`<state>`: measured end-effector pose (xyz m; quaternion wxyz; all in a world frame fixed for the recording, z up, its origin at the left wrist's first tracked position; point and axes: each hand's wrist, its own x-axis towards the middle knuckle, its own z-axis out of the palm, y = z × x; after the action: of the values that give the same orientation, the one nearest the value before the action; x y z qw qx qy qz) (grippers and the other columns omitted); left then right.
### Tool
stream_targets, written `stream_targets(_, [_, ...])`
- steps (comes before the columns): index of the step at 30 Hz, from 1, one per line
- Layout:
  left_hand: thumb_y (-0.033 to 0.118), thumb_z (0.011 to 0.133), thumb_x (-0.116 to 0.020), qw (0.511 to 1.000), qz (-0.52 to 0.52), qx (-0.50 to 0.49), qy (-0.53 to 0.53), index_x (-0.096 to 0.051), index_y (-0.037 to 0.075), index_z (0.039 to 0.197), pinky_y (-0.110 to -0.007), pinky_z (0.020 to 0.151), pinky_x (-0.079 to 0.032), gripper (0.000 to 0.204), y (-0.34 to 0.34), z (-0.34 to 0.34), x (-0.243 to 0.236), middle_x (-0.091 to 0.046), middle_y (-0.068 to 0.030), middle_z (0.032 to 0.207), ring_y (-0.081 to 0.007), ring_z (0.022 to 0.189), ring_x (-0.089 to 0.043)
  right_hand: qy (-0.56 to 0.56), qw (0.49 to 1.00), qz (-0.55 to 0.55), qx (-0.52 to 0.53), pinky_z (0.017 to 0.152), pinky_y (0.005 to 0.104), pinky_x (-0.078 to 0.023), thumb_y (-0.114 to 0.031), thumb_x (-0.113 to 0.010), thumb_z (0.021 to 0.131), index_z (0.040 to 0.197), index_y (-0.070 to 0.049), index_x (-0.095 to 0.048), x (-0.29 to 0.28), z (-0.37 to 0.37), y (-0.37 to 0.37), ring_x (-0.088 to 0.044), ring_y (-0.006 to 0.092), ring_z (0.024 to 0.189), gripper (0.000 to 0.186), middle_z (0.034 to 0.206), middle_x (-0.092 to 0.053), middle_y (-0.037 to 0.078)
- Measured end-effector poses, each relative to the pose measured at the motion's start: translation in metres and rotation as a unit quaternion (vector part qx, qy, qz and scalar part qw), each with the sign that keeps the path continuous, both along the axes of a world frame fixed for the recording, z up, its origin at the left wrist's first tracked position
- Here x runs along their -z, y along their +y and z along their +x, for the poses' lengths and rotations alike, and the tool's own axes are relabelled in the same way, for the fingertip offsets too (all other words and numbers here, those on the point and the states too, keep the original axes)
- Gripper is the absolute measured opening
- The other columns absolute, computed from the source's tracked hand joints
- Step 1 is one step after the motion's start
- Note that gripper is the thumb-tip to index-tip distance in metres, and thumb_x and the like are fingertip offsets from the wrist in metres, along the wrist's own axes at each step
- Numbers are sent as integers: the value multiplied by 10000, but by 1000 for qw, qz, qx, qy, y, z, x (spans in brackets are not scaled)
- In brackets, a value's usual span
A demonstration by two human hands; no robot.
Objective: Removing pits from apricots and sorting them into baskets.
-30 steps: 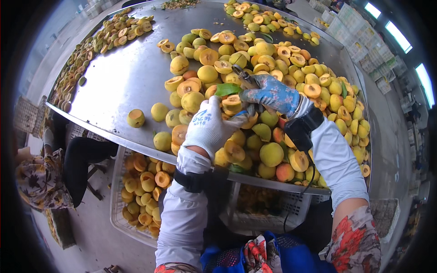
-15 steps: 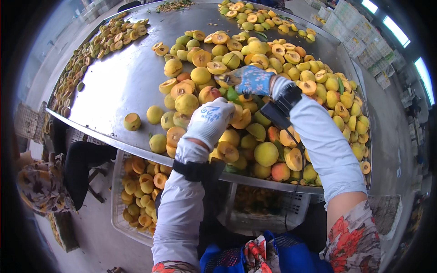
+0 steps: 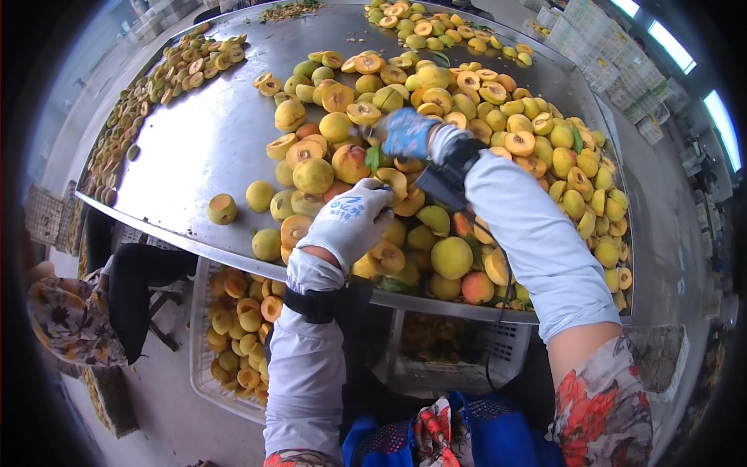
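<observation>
My left hand [image 3: 352, 217], in a white knit glove, is closed at the near side of a heap of yellow peaches [image 3: 451, 258]. Its fingertips grip a halved peach [image 3: 394, 184] with the cut face up. Above it and to the right, my right hand [image 3: 408, 134] wears a blue flowered glove and is curled closed. A thin shape sticks out from its fingers, smeared by motion, so its kind cannot be made out. Under that hand a green leaf [image 3: 373, 158] lies beside a reddish peach [image 3: 351, 163].
The heap covers the right of a metal table [image 3: 175, 159]. Halved fruit [image 3: 128, 128] lines its left edge. Below stand a white crate of peach halves [image 3: 204, 366] and another crate [image 3: 510, 350]. A person [image 3: 78, 315] sits at the left. A cable [image 3: 507, 284] hangs from my right wrist.
My right hand has moved left and slightly toward me, leaving the fruit it was over. My left hand has shifted slightly down, and a halved peach now shows at its fingertips.
</observation>
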<state>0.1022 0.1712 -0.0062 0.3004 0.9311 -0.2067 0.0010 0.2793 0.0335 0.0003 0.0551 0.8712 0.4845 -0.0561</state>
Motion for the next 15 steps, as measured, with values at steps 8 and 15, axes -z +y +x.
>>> stream_targets(8, [201, 856, -640, 1000, 3, -19, -19, -607, 24, 1115, -400, 906, -467, 315, -1, -6, 1, -578, -179, 1173, -369, 1054, -573, -28, 999, -20, 42, 738, 443, -506, -288, -645, 736, 914, -98, -693, -21, -12, -95, -639, 360, 830, 265, 865, -662, 169])
stream_targets(15, [206, 852, -637, 999, 14, -46, -11, -629, 23, 1083, -411, 864, -477, 295, -10, 2, -2, -613, -182, 1072, -370, 1002, -593, 56, 975, 82, 199, 818, 431, -504, -316, -659, 739, 892, -4, -683, 5, -46, -85, -639, 366, 906, 349, 908, -666, 225])
